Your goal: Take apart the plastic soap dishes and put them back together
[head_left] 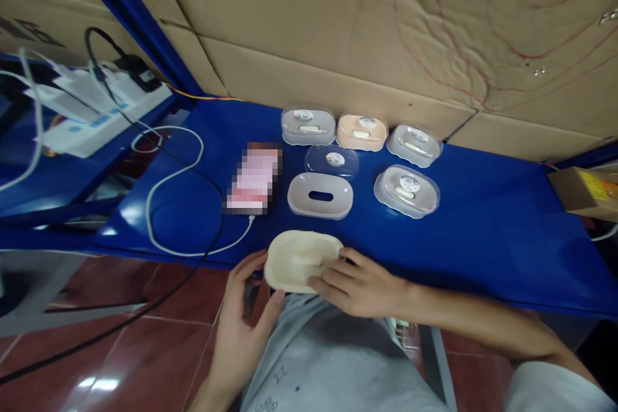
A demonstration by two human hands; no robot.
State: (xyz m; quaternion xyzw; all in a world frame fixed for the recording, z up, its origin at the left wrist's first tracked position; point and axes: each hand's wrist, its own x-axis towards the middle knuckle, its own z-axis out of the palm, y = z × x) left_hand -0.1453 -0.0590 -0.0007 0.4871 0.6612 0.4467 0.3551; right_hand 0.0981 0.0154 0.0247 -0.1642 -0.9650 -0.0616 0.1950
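Observation:
A cream oval soap dish (294, 264) with a hollow inside is held at the table's front edge, just above my lap. My left hand (246, 315) curves around its left end, fingertips by the rim and thumb at the near edge. On the right end, my right hand (355, 280) grips the rim with bent fingers reaching over into the hollow; its thumb is hidden. Just beyond lies a pale grey oval tray (320, 209) with a slot in its middle. Behind that tray is a clear lid (316, 164) with a round white sticker.
Lidded soap boxes stand at the back: grey (308, 135), peach (360, 140) and another grey (414, 151); one more (405, 203) sits nearer. A blurred phone (253, 180) with a white cable (149, 206) lies left. A power strip (96, 125) and a cardboard box (579, 190) flank the blue table (502, 225).

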